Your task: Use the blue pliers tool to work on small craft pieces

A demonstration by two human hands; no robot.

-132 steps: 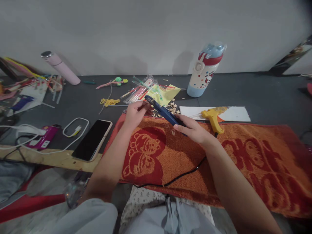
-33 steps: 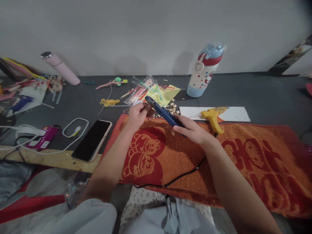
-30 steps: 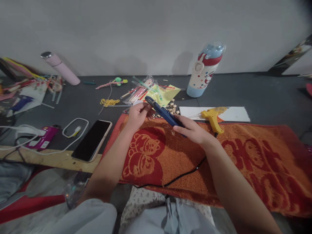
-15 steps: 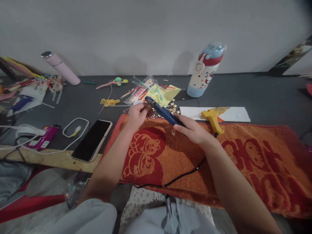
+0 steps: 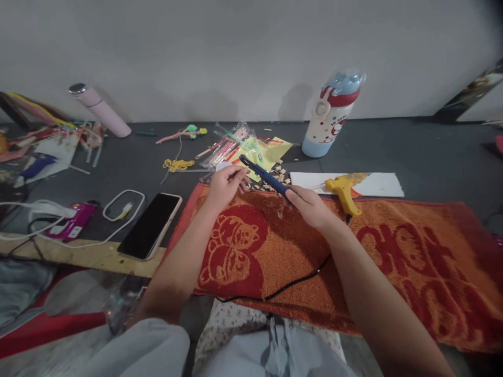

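My right hand (image 5: 308, 205) is closed round the handles of blue pliers (image 5: 264, 175), whose jaws point up and left over the far edge of an orange-red towel (image 5: 298, 251). My left hand (image 5: 225, 183) is closed in a pinch right at the jaws; what it pinches is too small to make out. Just beyond the pliers lies a scatter of small wooden bits (image 5: 278, 172). A yellow glue gun (image 5: 342, 187) lies to the right of my right hand, its black cord running across the towel.
A phone (image 5: 151, 225) lies left of the towel on a wooden plank (image 5: 84, 255), beside a white cable (image 5: 121, 205). A cartoon water bottle (image 5: 331, 113), a pink flask (image 5: 100, 110), packets of sticks (image 5: 230, 146) and a white board (image 5: 377, 184) sit farther back.
My right hand has moved the pliers slightly up and away, their tip now a bit farther right. My left hand stays pinched at the jaws.
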